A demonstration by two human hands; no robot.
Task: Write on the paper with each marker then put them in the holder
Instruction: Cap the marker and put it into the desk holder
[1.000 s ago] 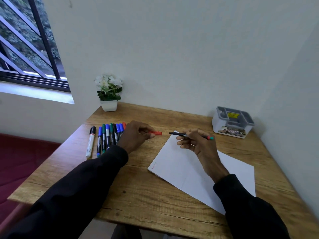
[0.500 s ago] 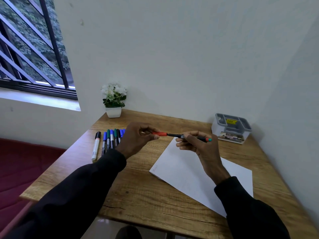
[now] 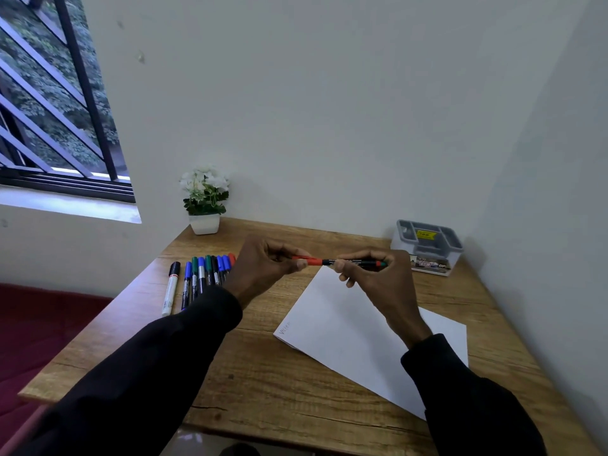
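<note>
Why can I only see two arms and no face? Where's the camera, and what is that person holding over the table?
The camera sits on the person's head and looks down, so you see only their arms. Both hands hold one marker. The left hand pinches its red cap, and the right hand grips the other end. On the wooden table lie a white paper, a row of markers on the left, a grey holder at the far right and a small flower pot.

The right hand [image 3: 378,279] covers part of the marker [image 3: 329,261] barrel. The left hand [image 3: 263,269] hides the far end of the red cap [image 3: 314,261] and the lower parts of the rightmost pens in the marker row [image 3: 201,274]. The writing [image 3: 284,328] on the paper [image 3: 345,324] and the holder [image 3: 427,250] label are too small to read.
</note>
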